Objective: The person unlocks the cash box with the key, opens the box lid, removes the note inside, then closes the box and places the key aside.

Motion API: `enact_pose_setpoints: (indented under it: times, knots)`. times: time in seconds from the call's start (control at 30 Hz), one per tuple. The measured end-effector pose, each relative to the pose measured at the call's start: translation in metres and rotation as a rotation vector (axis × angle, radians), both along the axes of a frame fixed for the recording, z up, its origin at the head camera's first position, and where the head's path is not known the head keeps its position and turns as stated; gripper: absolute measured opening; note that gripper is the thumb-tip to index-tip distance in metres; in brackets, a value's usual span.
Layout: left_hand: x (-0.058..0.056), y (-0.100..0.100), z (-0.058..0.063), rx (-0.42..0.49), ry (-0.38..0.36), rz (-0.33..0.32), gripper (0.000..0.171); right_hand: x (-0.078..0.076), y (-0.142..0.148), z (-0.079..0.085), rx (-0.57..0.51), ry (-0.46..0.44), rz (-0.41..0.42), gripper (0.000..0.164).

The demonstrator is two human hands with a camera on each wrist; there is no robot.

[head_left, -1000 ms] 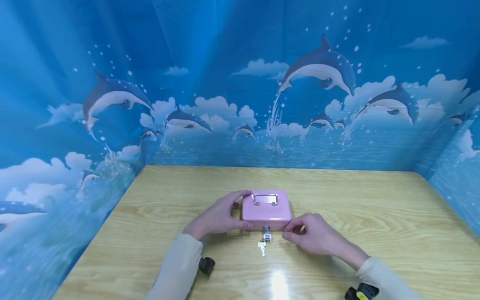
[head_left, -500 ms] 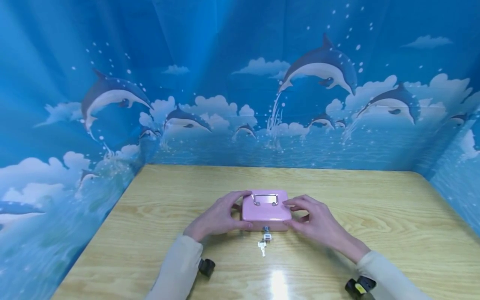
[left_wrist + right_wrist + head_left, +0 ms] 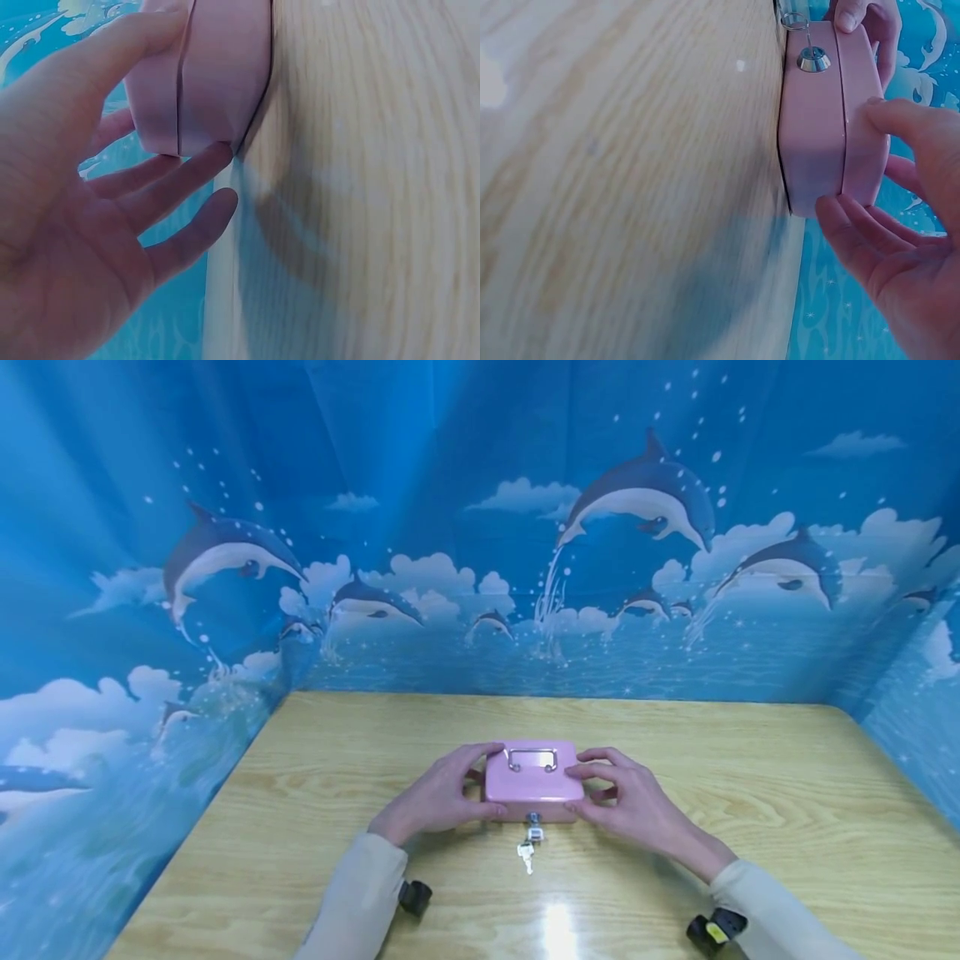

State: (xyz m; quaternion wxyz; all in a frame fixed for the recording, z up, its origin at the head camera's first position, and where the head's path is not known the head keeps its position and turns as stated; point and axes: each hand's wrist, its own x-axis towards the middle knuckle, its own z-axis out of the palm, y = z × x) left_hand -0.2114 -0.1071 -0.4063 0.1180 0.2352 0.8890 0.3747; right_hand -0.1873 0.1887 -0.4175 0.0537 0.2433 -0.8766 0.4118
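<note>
A pink metal cash box with a folded wire handle on its lid sits closed on the table. My left hand holds its left end, thumb on the front and fingers around the side. At the right end my right hand grips likewise, thumb on the front of the lid, one fingertip on top. In the right wrist view, several right-hand fingers touch the end wall. A key stands in the front lock. From it hang a ring, a tag and a second key.
The wood-grain table spreads around the box on all sides. Behind it and at the sides hangs a blue curtain printed with dolphins and clouds. Dark wrist cameras sit on both sleeves.
My right hand has moved from the box's front right corner up and around its right end, fingers now over the lid's edge. My left hand and the box have stayed in place.
</note>
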Motion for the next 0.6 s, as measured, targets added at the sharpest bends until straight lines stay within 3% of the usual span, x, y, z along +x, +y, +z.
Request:
enact_pose_setpoints:
  times: [0.3,0.6]
  knots:
    - [0.0048,-0.0015,0.0009,-0.020,0.004,0.032,0.084,-0.0015,0.0016,-0.0041,0.048,0.030,0.021,0.048]
    - [0.0054,-0.0033,0.0022,-0.002,0.029,0.021,0.076,-0.0039,0.0032,-0.0006,0.073,-0.003,0.034,0.054]
